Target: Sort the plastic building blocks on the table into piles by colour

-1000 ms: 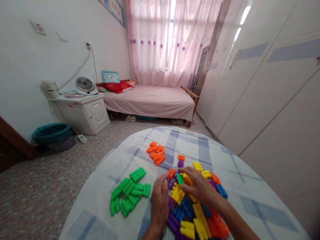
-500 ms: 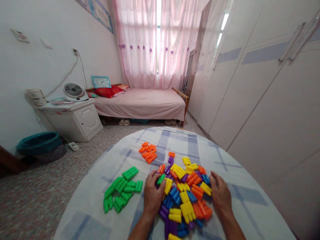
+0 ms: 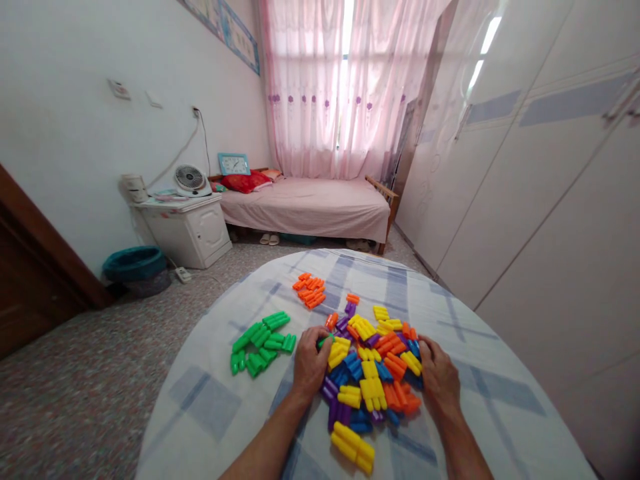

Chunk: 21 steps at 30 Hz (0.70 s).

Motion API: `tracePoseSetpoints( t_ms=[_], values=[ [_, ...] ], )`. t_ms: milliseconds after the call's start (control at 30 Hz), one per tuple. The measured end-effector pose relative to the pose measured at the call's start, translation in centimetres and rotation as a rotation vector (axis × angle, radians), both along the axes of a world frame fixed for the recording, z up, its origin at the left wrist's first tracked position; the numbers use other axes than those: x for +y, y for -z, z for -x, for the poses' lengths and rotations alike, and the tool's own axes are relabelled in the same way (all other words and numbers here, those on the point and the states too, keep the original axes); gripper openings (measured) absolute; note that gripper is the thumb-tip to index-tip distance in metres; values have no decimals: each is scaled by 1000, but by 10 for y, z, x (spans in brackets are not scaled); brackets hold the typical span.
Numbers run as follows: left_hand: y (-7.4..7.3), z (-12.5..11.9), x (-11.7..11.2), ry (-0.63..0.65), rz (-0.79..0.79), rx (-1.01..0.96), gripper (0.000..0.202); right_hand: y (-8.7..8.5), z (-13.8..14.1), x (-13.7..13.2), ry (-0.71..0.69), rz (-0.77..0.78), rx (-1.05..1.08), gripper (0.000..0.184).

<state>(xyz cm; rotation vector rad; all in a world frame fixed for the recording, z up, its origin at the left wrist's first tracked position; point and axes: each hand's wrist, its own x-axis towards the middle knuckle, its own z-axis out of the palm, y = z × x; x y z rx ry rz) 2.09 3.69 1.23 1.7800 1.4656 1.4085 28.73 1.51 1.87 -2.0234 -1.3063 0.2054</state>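
My left hand [image 3: 311,363] is at the left edge of a mixed heap of plastic blocks, its thumb and fingers closed on a green block [image 3: 323,341] that is mostly hidden. A yellow block [image 3: 339,353] lies right beside that thumb. On the heap's other side, my right hand [image 3: 440,377] rests with its fingers loosely apart against the edge, nearest a blue block [image 3: 414,348] and a yellow block [image 3: 411,363]. Orange, purple, blue and yellow blocks make up the heap. Left of my left hand lies a group of green blocks [image 3: 260,343].
A group of orange blocks [image 3: 309,291] lies farther back on the round table with a checked cloth [image 3: 205,393]. Beyond stand a bed [image 3: 310,203], a white cabinet [image 3: 187,230] with a fan [image 3: 191,179], and a bin [image 3: 135,265]. Wardrobes [image 3: 525,200] line the right side.
The camera view has turned left, so the room appears shifted right. The green block is more covered by my left hand. Both hands stay beside the heap.
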Motion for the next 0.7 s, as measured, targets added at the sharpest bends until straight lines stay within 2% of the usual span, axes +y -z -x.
tracePoseSetpoints(
  t_ms=[100, 200, 300, 400, 467, 567, 633, 700],
  values=[
    [-8, -1, -6, -19, -50, 36, 11, 0, 0, -1, 9, 21, 19, 51],
    [-27, 7, -7, -44, -117, 38, 13, 2, -2, -1, 25, 48, 54, 51],
    [-48, 34, 0, -129, -208, 113, 15, 5, -5, 0, 22, 69, 60, 50],
    [-59, 77, 16, -260, -232, 300, 17, 5, -6, 1, 17, 78, 51, 50],
    [-58, 107, 28, -333, -156, 440, 18, 5, -6, 1, 24, 85, 56, 50],
    [-46, 141, 43, -379, 78, 620, 20, 3, -5, 1, 30, 90, 62, 50],
    [-37, 155, 49, -356, 210, 675, 23, 3, -5, 2, 25, 85, 60, 51],
    [-33, 161, 51, -325, 270, 686, 27, 4, -5, 2, 18, 81, 59, 51]
  ],
)
